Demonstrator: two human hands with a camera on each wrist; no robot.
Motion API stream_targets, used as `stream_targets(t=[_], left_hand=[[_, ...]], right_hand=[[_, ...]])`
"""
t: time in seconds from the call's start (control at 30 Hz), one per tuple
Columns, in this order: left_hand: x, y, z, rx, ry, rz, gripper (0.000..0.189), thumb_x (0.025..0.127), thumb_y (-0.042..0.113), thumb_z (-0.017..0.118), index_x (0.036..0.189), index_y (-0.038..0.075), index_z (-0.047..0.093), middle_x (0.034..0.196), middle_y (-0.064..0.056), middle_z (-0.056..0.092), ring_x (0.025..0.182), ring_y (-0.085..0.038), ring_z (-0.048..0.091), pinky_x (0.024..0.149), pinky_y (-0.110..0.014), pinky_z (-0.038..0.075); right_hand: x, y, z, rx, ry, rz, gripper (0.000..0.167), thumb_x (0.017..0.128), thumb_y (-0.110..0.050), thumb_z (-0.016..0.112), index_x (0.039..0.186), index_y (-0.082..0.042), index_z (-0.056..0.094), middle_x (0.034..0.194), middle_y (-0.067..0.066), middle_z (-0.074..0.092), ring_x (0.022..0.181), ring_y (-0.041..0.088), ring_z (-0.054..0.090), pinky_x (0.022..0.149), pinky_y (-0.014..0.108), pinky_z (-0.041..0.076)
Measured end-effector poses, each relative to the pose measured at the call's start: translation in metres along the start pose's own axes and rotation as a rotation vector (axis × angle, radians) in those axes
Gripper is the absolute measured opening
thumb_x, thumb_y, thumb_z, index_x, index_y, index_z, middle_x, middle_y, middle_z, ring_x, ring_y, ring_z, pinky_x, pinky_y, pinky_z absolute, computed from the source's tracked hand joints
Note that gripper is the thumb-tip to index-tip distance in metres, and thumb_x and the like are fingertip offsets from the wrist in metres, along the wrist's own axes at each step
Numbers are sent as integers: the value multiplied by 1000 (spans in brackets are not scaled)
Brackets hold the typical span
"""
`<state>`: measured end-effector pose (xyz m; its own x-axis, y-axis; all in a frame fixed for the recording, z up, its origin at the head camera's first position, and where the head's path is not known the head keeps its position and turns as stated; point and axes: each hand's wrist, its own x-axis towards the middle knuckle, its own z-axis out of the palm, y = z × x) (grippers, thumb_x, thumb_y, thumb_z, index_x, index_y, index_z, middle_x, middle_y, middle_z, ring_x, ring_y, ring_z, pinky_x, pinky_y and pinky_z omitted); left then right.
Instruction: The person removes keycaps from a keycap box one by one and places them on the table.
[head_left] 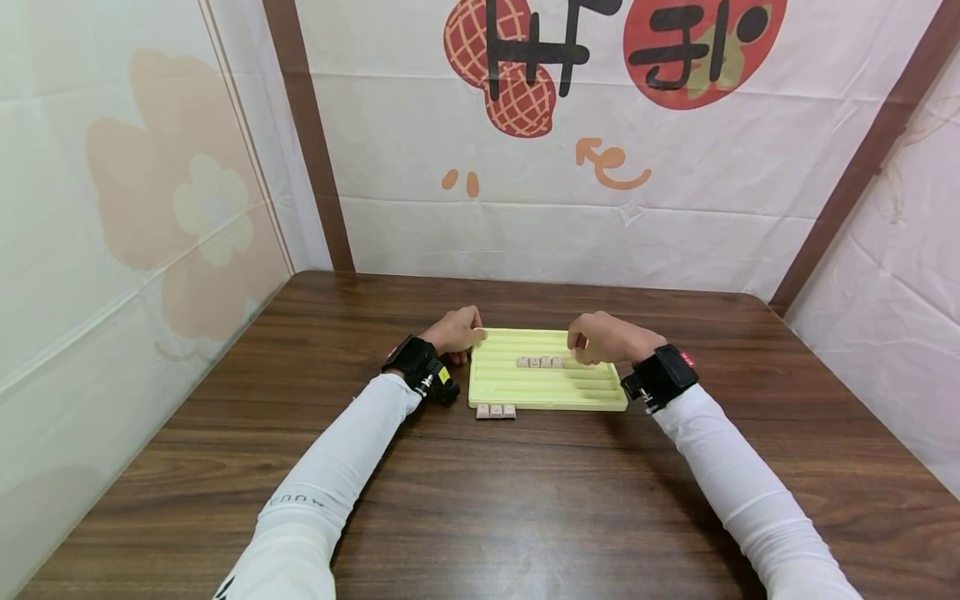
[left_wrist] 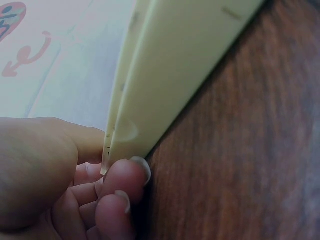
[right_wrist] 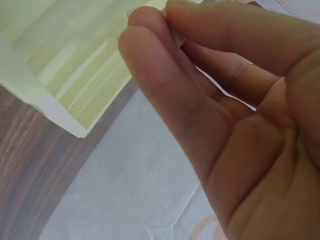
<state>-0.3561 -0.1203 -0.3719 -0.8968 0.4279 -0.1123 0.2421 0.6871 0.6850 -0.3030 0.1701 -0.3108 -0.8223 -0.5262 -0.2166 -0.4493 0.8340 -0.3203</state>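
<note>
A pale yellow ridged tray (head_left: 540,394) lies on the table, several small beige keycaps (head_left: 534,362) lined up in one of its rows. Three more keycaps (head_left: 496,412) sit side by side just in front of its near edge. My left hand (head_left: 454,331) grips the tray's far left corner; in the left wrist view the thumb is at the rim and the fingertips (left_wrist: 127,180) touch the side wall. Over the tray's right part, my right hand (head_left: 609,337) pinches a small pale piece (right_wrist: 179,39), apparently a keycap, mostly hidden by thumb and fingers.
The dark wooden table (head_left: 525,500) extends around the tray on all sides. Behind it hangs a white printed cloth wall (head_left: 405,242), with more cloth at left and right. Wrist cameras are strapped to both wrists.
</note>
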Motion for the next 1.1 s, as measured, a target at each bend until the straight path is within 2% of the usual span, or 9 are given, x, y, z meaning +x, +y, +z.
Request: stream_targets(t=[0.33, 0.67, 0.87, 1.1], left_hand=[[4, -4, 2, -15, -9, -33, 17, 101, 25, 48, 101, 7, 47, 72, -7, 55, 52, -18, 56, 47, -28, 48], [3, -2, 0, -17, -9, -14, 18, 101, 24, 47, 101, 6, 46, 71, -7, 55, 51, -18, 55, 47, -28, 48], [-1, 1, -1, -13, -5, -5, 18, 102, 23, 47, 101, 6, 46, 71, -7, 54, 51, -17, 55, 47, -27, 48], [-2, 0, -1, -9, -2, 2, 17, 102, 23, 46, 101, 6, 46, 72, -7, 54, 51, -17, 55, 47, -27, 47]], right_hand=[[-4, 2, -5, 8, 34, -18, 22, 95, -12, 59, 115, -5, 64, 107, 9, 65, 88, 17, 62, 75, 31, 52], [-15, -3, -20, -61, 119, -62, 16, 94, -12, 60, 107, -12, 68, 103, 3, 66, 94, 18, 62, 81, 35, 51], [-19, -9, -24, -74, 131, -77, 12, 95, -13, 61, 105, -15, 67, 104, 3, 66, 99, 20, 61, 86, 37, 51], [-25, -23, -25, -74, 145, -118, 12, 94, -12, 61, 104, -14, 67, 101, 2, 67, 95, 18, 61, 84, 36, 51]])
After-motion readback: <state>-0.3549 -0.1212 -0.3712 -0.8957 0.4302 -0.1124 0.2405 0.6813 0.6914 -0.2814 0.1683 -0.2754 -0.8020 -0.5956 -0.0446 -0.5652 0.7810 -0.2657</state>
